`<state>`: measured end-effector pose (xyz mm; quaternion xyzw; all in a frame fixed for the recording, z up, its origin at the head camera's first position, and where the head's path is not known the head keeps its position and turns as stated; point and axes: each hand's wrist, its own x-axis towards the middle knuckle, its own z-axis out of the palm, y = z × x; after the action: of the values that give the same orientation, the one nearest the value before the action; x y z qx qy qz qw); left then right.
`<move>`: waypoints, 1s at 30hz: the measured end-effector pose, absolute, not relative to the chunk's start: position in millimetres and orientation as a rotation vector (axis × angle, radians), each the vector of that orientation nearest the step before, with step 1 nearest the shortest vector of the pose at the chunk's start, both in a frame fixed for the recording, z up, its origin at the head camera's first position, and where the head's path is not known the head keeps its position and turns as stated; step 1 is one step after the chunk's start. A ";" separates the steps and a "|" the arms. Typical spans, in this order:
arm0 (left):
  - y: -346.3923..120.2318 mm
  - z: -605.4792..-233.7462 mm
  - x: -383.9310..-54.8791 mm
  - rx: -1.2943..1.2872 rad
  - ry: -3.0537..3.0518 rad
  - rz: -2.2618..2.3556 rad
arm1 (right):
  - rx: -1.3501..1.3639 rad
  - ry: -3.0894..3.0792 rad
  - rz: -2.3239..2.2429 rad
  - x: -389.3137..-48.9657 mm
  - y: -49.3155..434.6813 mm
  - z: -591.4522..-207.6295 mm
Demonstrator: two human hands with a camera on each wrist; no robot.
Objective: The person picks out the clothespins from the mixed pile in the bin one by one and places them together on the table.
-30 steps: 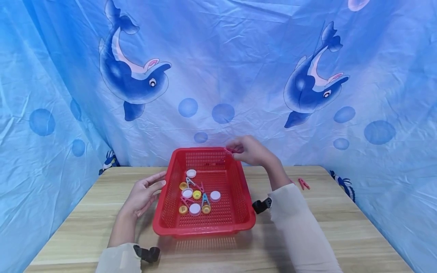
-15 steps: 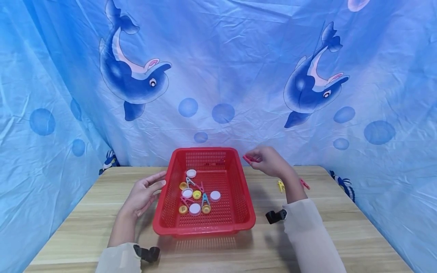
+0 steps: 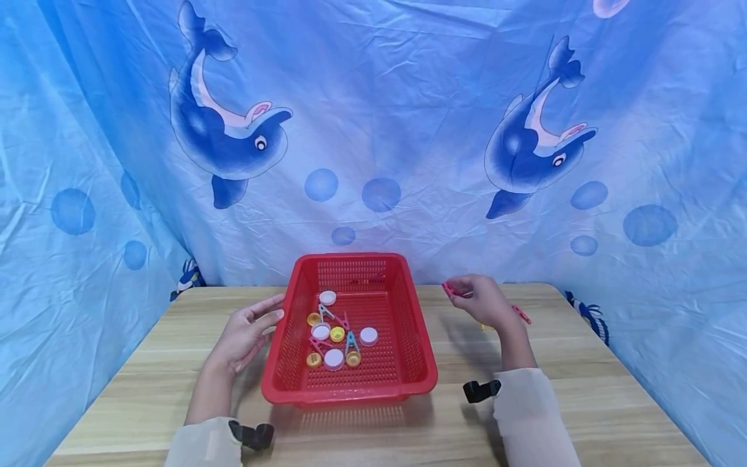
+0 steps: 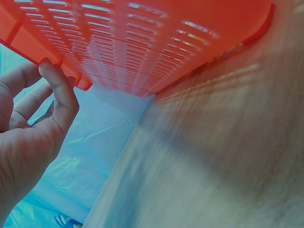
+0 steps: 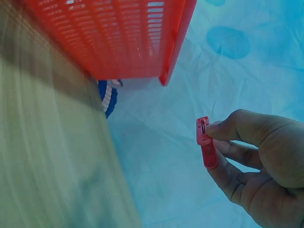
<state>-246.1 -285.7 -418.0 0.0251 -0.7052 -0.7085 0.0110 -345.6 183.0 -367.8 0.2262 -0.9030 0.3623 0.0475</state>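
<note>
Compared with one second ago, our right hand (image 3: 481, 301) has moved away from the far right corner of the basket (image 3: 350, 394) and come lower, to the right, together with the red clothespin (image 5: 207, 142). Our left hand (image 3: 245, 337) and the basket stay in the same place.

We see the red clothespin in the air over the right part of the table (image 3: 583, 395), well apart from the basket. Thumb and fingertips of the right hand pinch it, with only the small gap that the clothespin needs. A yellow clothespin (image 3: 484, 326) lies below this hand, partly hidden by it, and a pink clothespin (image 3: 521, 314) lies on the table further right.

Our left hand is half open, with loosely bent fingers, and its tips touch the left rim of the basket; we cannot tell how strongly they press. Inside the basket lie white and yellow caps and several clothespins, among them a blue clothespin (image 3: 351, 342).

By our judgement, the red clothespin is light, stiff and rather smooth, so it may turn between the fingertips. We would hold it near its middle and press gently, because squeezing both handle ends could open it. The basket looks light and slightly flexible; its rim should be the best hold.
</note>
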 end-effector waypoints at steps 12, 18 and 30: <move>-285.6 -418.2 -245.4 0.077 -2.214 -2.204 | 0.525 -2.778 1.119 -354.7 195.7 -395.1; -286.0 -417.9 -245.2 0.074 -2.209 -2.209 | 0.534 -2.780 1.132 -360.6 197.0 -409.9; -285.6 -418.8 -246.7 0.075 -2.212 -2.202 | 0.461 -2.820 1.072 -366.3 198.0 -429.9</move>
<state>-246.7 -285.6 -418.8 0.0240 -0.7085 -0.7053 0.0094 -366.3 198.0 -429.9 0.1508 -0.9231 0.3508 0.0451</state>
